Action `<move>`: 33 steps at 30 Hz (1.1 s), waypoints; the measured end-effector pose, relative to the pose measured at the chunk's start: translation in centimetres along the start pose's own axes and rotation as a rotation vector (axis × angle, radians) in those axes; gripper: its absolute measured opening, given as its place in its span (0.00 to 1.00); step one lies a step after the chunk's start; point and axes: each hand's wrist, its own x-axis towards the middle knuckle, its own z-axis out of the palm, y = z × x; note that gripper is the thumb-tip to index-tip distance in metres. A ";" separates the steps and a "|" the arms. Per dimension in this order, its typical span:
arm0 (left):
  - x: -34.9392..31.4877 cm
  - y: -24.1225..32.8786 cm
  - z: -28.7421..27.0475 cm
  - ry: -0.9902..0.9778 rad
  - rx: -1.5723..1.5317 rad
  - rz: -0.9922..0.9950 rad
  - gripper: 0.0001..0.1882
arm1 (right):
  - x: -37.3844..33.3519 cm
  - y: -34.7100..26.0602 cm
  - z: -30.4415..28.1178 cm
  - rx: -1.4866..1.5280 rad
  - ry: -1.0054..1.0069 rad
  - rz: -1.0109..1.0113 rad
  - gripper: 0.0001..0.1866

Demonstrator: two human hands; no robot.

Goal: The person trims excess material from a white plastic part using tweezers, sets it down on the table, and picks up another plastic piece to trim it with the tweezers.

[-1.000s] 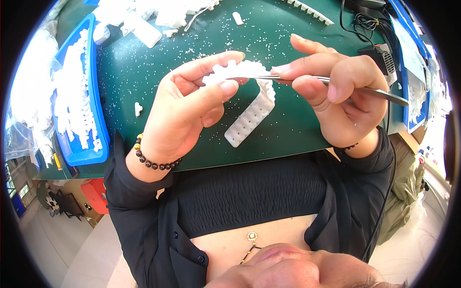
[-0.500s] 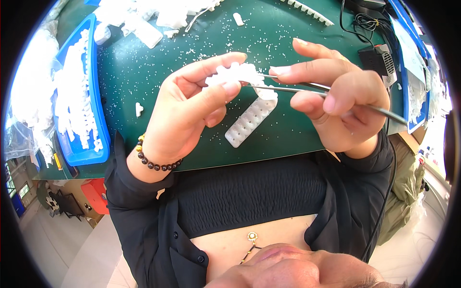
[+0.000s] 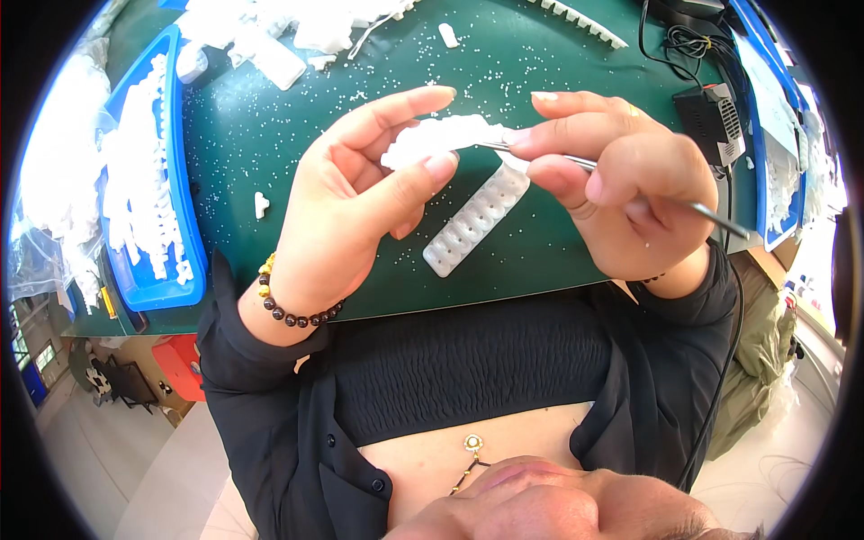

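while left fingers (image 3: 416, 184) pinch the white strip (image 3: 438, 136), right fingers (image 3: 571, 135) squeeze tweezers (image 3: 718, 220) whose spread tips have closed.

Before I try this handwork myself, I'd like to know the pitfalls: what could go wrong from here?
The tweezers in the right hand point at the knobbly white piece, close to the left hand pinching it: a slip might nick the piece or jab a finger. The dimpled white strip below the hands could get snagged. White specks litter the green table and might cling to the work.
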 end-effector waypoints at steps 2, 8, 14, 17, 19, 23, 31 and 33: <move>0.0 0.0 0.0 0.021 0.002 0.002 0.25 | 0.0 0.1 -0.2 0.051 -0.030 0.032 0.14; 0.2 -0.4 -0.5 0.042 -0.013 -0.005 0.22 | 0.1 -0.1 -0.4 0.060 -0.030 0.119 0.12; 0.1 -0.3 -0.2 0.059 -0.012 -0.003 0.21 | 0.0 0.7 -0.5 0.224 -0.019 0.138 0.13; 0.0 -0.4 0.0 0.052 0.011 0.004 0.22 | -0.5 1.2 0.0 0.362 0.102 0.143 0.13; -0.1 -0.4 0.0 0.041 0.029 0.013 0.22 | -0.2 1.3 0.2 0.404 0.103 0.148 0.13; 0.2 -0.5 -0.3 0.015 0.003 0.016 0.23 | 0.1 1.3 0.0 0.466 0.130 0.185 0.13; 0.3 -0.4 -0.6 0.020 -0.134 -0.016 0.20 | -0.1 1.1 0.2 0.412 0.036 0.259 0.11; 0.2 -0.4 -0.9 -0.025 -0.105 0.013 0.20 | 0.3 1.1 -0.2 0.322 -0.026 0.211 0.09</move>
